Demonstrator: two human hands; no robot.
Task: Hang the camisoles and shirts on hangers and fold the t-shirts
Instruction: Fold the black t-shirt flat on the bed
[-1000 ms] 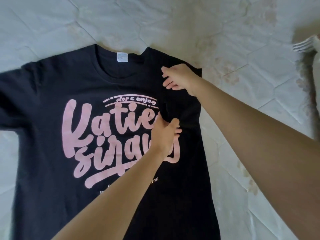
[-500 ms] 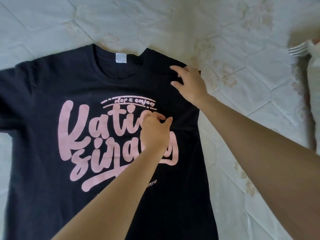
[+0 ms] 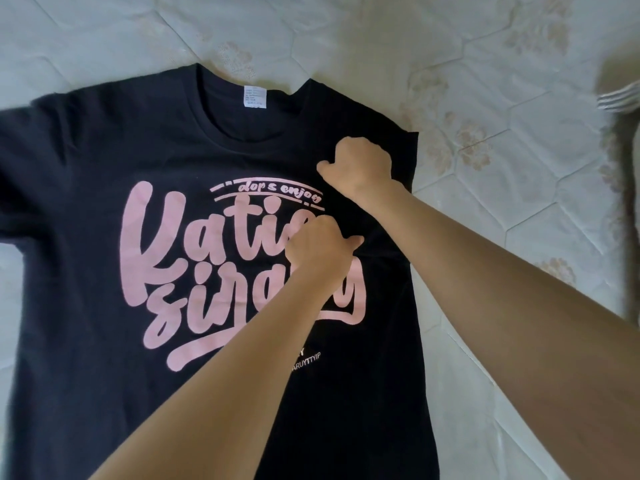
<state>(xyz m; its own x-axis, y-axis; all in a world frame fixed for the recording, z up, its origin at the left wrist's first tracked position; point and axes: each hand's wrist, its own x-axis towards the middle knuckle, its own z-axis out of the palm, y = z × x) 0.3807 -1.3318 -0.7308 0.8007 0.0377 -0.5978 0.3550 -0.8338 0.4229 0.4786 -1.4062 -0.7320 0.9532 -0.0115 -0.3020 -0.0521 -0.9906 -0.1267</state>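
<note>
A black t-shirt (image 3: 104, 341) with large pink lettering lies face up on the pale quilted bed cover (image 3: 502, 237), neck away from me. Its right sleeve is tucked in, so the right side runs as a straight edge. My right hand (image 3: 360, 164) sits on the right shoulder area with fingers curled into the fabric. My left hand (image 3: 318, 247) is lower, over the end of the pink print, fingers curled and thumb out, pinching the cloth; small wrinkles pull away from it. My forearms hide part of the print and the lower middle of the shirt.
A white striped item (image 3: 620, 98) pokes in at the right edge, apart from the shirt. A dark strip (image 3: 627, 202) runs down the far right side of the bed cover. Bare bed cover lies above and to the right of the shirt.
My right hand, earlier flat with fingers spread on the shoulder, has curled into the fabric. My left hand has stayed at the end of the print, still curled.
</note>
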